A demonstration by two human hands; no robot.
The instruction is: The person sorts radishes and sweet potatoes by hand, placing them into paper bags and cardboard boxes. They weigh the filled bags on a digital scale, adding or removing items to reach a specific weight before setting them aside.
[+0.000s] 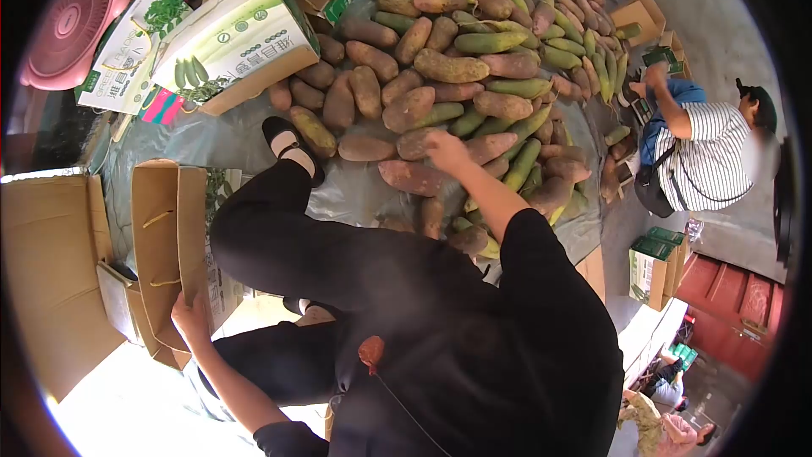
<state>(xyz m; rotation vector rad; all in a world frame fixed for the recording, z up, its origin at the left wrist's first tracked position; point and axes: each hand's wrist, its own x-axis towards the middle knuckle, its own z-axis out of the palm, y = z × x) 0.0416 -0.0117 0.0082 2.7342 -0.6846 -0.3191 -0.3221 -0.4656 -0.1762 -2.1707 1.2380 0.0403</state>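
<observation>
My left hand (189, 318) grips the near edge of an upright, open cardboard box (155, 237) with yellow cord handles. The box stands beside my left leg, its inside partly in view. Over the pile, my right hand (448, 152) has its fingers curled on the end of a brownish, soil-covered radish (413, 145). The fingertips are partly hidden. Around it lie many more radishes, some green, such as the long green radish (523, 164), others reddish-brown with dirt, such as the reddish radish (410, 177).
Printed cartons (241, 42) and a pink plastic basin (80, 21) stand at the upper left. A larger cardboard box (55, 279) is at the far left. Plastic sheeting (173, 140) lies under the pile. A person in a striped shirt (706, 156) works at the right, near a green-and-white carton (655, 267).
</observation>
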